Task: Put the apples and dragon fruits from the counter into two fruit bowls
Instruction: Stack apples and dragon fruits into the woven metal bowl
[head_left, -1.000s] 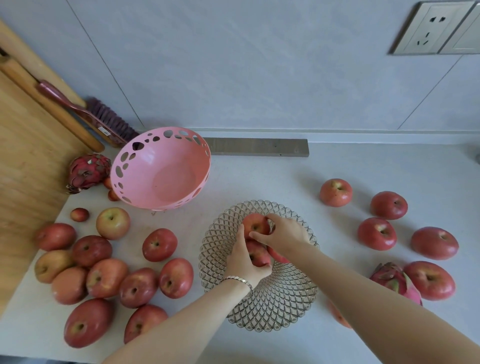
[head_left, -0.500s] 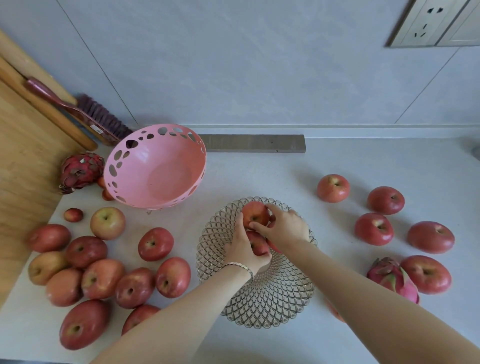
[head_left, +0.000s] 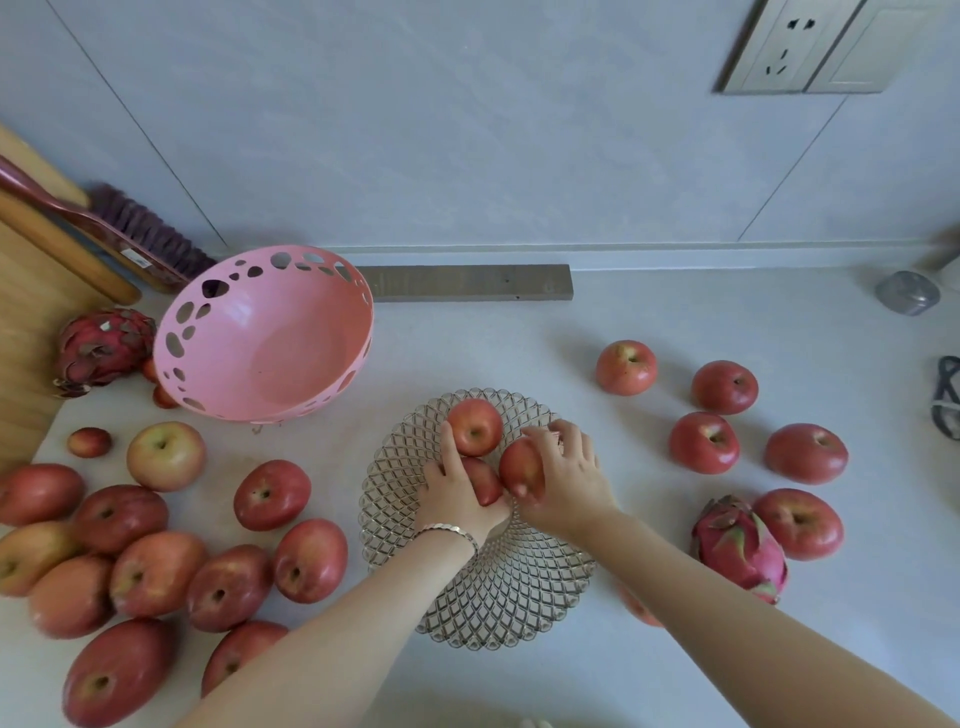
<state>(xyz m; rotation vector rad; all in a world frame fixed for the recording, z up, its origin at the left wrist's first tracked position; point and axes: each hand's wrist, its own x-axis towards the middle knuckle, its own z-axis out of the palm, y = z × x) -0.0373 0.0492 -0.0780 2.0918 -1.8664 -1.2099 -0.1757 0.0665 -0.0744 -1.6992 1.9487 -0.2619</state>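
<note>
A gold wire bowl (head_left: 410, 525) sits mid-counter with three red apples inside. My left hand (head_left: 454, 493) rests on the lower apple (head_left: 485, 483), thumb against the top apple (head_left: 475, 426). My right hand (head_left: 566, 480) grips the right apple (head_left: 522, 467) in the bowl. An empty pink perforated bowl (head_left: 265, 338) stands tilted at the back left. Several apples (head_left: 156, 577) lie in a cluster at the left, several more (head_left: 704, 441) at the right. One dragon fruit (head_left: 740, 548) lies at the right, another (head_left: 101, 345) left of the pink bowl.
A wooden board (head_left: 21, 332) and a brush (head_left: 140, 236) lean at the far left. A grey bar (head_left: 467, 282) lies along the wall. A small metal object (head_left: 906, 292) and a dark strap (head_left: 948, 397) are at the right edge. A wall socket (head_left: 779, 47) is above.
Both hands stayed in the wire bowl and shifted slightly on the apples; the right hand's apple is now more exposed beside the left one. The camera view has drifted a little.
</note>
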